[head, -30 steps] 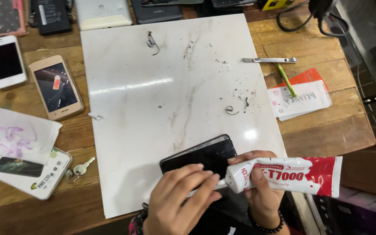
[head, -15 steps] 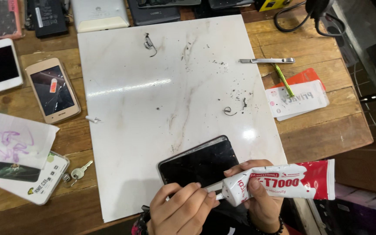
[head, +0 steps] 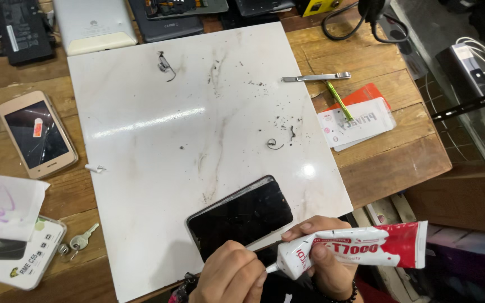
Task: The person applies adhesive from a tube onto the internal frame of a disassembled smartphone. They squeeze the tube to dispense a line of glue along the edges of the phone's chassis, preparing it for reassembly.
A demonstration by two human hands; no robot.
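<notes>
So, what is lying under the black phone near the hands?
The black phone lies flat on the white marble slab, which rests on the wooden table. The phone's near corner is hidden by the left hand, so what is under that part cannot be seen.

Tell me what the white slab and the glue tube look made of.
White slab: likely polished marble or a stone-look tile, glossy with grey veins and sharp light reflections. Glue tube in the right hand: apparently soft plastic or thin metal, flat crimped end.
</notes>
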